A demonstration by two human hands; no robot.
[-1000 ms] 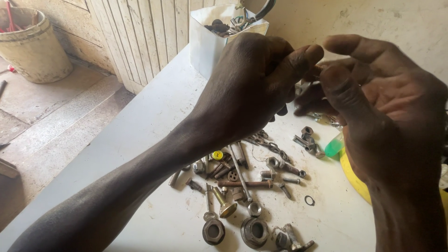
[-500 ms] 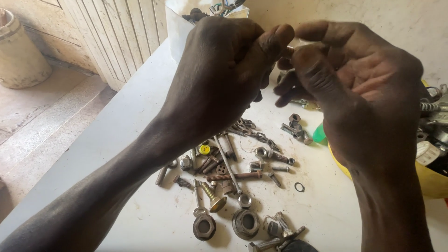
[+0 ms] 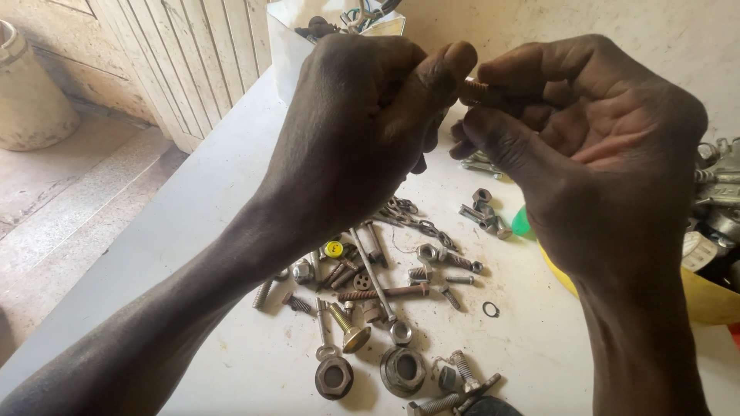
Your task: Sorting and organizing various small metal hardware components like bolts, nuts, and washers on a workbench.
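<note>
Head view, looking down on two bare hands raised above a white bench (image 3: 193, 223). Left hand (image 3: 362, 131) and right hand (image 3: 593, 146) meet fingertip to fingertip, both pinched narrow on a small threaded bolt (image 3: 476, 92); only a short rusty-brown stretch of thread shows between the thumbs. Rest of the bolt hidden inside the fingers.

Below the hands, loose hardware spread on the bench: long rusty bolt (image 3: 383, 293) lying flat, brass-headed bolt (image 3: 347, 327), two large flanged nuts (image 3: 402, 370) near the bottom edge, small yellow cap (image 3: 333, 249), short chain (image 3: 416, 219), thin ring (image 3: 491, 310) lying apart from the heap.

White box (image 3: 289, 46) at the far end of the bench, holding dark parts and wires. Yellow bowl (image 3: 705, 300) at the right, partly behind the right wrist, metal parts inside. Pale bucket (image 3: 31, 100) on the floor, upper left.
</note>
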